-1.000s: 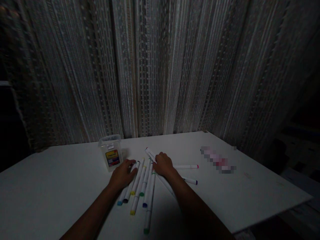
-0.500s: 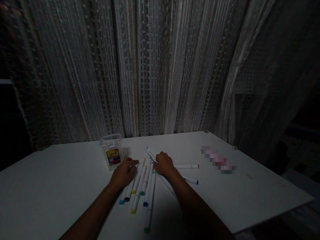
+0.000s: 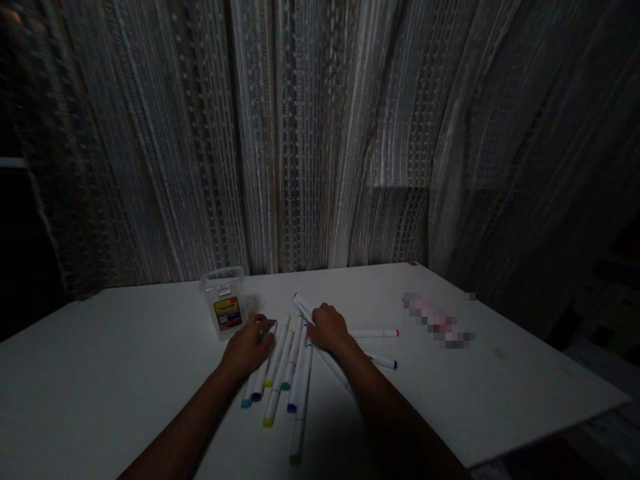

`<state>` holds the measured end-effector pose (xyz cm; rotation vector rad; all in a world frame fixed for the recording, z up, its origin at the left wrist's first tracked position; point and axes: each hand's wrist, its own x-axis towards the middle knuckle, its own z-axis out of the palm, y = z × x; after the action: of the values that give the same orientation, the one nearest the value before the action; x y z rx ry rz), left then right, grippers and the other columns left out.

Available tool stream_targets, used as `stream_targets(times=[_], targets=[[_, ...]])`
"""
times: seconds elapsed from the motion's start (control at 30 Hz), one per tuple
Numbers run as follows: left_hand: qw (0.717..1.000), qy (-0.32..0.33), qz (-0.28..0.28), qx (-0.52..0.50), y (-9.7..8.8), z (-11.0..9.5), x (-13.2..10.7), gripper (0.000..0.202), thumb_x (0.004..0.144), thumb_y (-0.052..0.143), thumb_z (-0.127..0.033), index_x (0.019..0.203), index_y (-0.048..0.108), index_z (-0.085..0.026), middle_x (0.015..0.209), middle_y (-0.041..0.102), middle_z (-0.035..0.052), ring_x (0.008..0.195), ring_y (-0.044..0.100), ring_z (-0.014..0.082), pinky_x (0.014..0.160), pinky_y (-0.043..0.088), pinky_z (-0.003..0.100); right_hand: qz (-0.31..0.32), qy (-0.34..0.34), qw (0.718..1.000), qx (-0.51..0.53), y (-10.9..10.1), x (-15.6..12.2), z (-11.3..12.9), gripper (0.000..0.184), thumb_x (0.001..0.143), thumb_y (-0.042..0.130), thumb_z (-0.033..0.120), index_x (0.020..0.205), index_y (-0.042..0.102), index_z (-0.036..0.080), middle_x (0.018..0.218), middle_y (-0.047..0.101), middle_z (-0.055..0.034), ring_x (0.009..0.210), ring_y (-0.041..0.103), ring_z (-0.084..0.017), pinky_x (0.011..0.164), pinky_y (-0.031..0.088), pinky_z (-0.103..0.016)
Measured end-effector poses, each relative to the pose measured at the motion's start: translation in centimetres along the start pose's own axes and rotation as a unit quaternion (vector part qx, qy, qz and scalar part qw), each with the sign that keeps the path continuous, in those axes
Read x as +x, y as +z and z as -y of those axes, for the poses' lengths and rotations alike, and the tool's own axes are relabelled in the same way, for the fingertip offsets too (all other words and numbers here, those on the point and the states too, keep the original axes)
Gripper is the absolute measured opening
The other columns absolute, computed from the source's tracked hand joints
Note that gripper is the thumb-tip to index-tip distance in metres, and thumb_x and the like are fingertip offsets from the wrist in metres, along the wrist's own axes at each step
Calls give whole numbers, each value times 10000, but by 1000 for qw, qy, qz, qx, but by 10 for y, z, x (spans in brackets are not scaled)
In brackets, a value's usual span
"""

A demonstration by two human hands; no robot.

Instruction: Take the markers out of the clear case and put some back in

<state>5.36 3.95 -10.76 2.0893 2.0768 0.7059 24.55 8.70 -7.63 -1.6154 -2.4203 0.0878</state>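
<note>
Several white markers [image 3: 287, 363] with coloured caps lie side by side on the white table [image 3: 125, 373]. My left hand [image 3: 247, 347] rests on the left markers, fingers curled over them. My right hand [image 3: 327, 328] lies on the right side of the bunch, fingers bent over a marker that angles away. Two more markers, one with a red cap [image 3: 375, 333] and one with a dark blue cap [image 3: 383, 361], sit just right of my right hand. A clear plastic box [image 3: 223, 303] with a yellow label stands just behind my left hand.
A striped curtain [image 3: 310, 133] hangs right behind the table. A blurred-out pinkish object [image 3: 437, 320] lies at the right. The table's right edge [image 3: 575, 413] drops off to dark floor. The room is dim.
Both hands stay on the markers, barely shifted. The curtain on the right has swung and folded inward.
</note>
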Motion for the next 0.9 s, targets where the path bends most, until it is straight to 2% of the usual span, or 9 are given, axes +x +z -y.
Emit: stream_targets(times=[0.13,0.3,0.43,0.9], targets=[[1000,8,-1,-9,0,0,0,370,787,410,-303,1101,582,-207,1160,514,41,819,597,159,813,435,284,6,4,1000,1,0,0,1,261,797,464,294,954,599,135,1059,550,-133,1026,486,-236,795,387,-321],[1000,8,5,-12,-1,0,0,375,787,406,-288,1107,580,-198,1171,518,46,921,573,182,862,419,285,15,5,1000,4,-3,-1,1,256,799,467,290,959,594,136,1067,546,-140,1036,484,-241,802,385,-328],[1000,6,3,-19,0,1,1,374,787,406,-289,1103,580,-194,1175,517,49,925,570,184,869,419,293,11,2,1000,5,-3,-1,1,252,801,462,288,944,595,130,1063,547,-142,1027,492,-244,795,389,-328],[1000,9,7,-28,-2,-2,0,363,787,417,-286,1109,566,-209,1155,531,46,931,567,179,846,420,284,1,-3,1000,-2,-1,0,0,249,793,459,277,934,605,133,1043,560,-139,1006,503,-233,783,396,-313]])
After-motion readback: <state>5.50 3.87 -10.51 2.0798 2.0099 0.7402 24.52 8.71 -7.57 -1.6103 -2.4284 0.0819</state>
